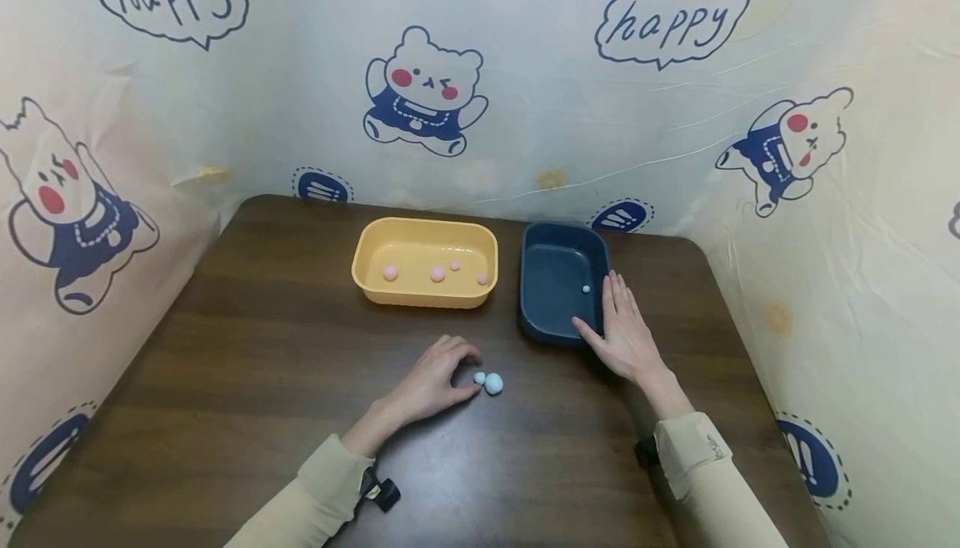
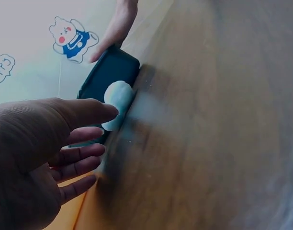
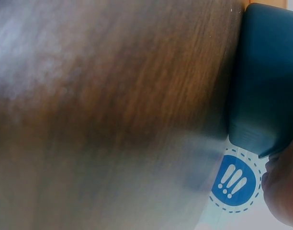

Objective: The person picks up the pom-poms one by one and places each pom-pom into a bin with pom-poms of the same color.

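Two light blue balls, a larger one (image 1: 493,384) and a smaller one (image 1: 479,378), sit side by side on the table. My left hand (image 1: 431,377) is just left of them, thumb and fingers spread apart around the smaller ball's left side. In the left wrist view the larger ball (image 2: 118,93) shows past the thumb, which hides part of the pair. My right hand (image 1: 628,339) rests along the right rim of a dark blue tray (image 1: 551,334), fingers straight, thumb over its near corner. Inside that tray lies one tiny light blue ball (image 1: 586,289).
Left of the blue tray stands a yellow tray (image 1: 420,299) holding several pink balls (image 1: 437,274). Both trays are near the back of the brown wooden table (image 1: 262,381). A printed curtain (image 1: 540,114) surrounds the table at the back and sides.
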`<state>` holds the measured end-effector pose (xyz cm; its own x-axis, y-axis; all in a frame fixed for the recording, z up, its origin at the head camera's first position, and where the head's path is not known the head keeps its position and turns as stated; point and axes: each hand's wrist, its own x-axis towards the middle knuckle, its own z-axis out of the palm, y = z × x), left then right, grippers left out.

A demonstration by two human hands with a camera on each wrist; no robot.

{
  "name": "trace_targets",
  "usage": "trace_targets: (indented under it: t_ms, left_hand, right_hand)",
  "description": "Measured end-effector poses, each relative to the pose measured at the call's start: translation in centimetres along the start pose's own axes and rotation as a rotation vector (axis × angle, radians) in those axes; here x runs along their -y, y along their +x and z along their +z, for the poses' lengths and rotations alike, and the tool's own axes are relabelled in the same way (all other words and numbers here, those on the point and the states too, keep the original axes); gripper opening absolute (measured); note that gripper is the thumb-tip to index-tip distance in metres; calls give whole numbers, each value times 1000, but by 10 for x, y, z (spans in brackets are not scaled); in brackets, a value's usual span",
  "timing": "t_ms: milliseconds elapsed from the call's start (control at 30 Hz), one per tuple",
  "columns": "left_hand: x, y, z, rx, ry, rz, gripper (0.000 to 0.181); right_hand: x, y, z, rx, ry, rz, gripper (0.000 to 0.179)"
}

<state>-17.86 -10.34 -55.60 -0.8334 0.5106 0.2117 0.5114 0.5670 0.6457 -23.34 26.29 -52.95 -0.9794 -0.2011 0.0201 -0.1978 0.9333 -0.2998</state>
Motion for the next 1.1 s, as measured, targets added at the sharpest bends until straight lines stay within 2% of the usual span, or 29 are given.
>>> trace_targets:
  t_ms: [133,200,433,600,733,833,967,1100]
  left_hand:
    - [-6,2,-1,37,35,-52,28]
    - [-6,3,-1,37,53,-52,24]
    - [-8,6,1,52,55,-81,26]
    - [-8,8,4,29,70,-44,19]
    - [-1,6,8,-44,41,25,17]
    - [11,6,16,-93,13,77,16]
    - [21,6,22,-104,-5,83,16]
    - [27,5,27,-99,7,48,19]
  right_hand:
    - [0,0,0,-4,1,-2,108]
    - [1,0,0,-5,3,-2,108]
    - [-1,0,0,-2,11,5,108]
    - [-2,1,0,-7,19,2,107]
    - [-1,0,0,-1,30,5,108]
    - [-1,0,0,1,29,8,108]
    - [-1,0,-1,-4,26,6,108]
    - [-1,0,0,-2,26,8,108]
